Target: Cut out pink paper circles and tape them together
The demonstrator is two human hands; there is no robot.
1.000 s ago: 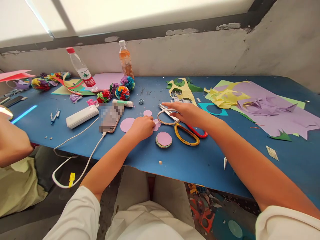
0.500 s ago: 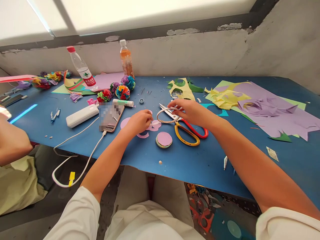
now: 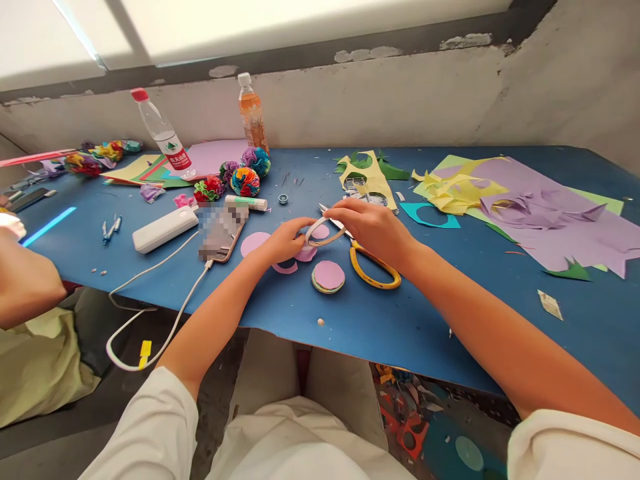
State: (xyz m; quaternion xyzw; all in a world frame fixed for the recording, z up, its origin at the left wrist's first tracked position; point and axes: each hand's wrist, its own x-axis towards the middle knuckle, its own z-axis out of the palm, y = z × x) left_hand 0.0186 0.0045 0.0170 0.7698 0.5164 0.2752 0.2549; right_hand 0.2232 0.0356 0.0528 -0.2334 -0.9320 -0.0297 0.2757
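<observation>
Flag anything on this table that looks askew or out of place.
The clear water bottle at the back left leans steeply. The white charging cable droops off the table's front edge in a loop. The ring held by the left hand and right hand looks intact.

Ring (image 3: 325, 232) held over the middle of the tabletop (image 3: 400, 320)

The ring is held between the left hand (image 3: 283, 241) and right hand (image 3: 373, 227), behind a stack of discs (image 3: 329, 276). Scissors (image 3: 375, 270) are laid just right of the stack, a phone (image 3: 220, 232) left of it; bottles (image 3: 251, 117) are stood along the back edge.
</observation>
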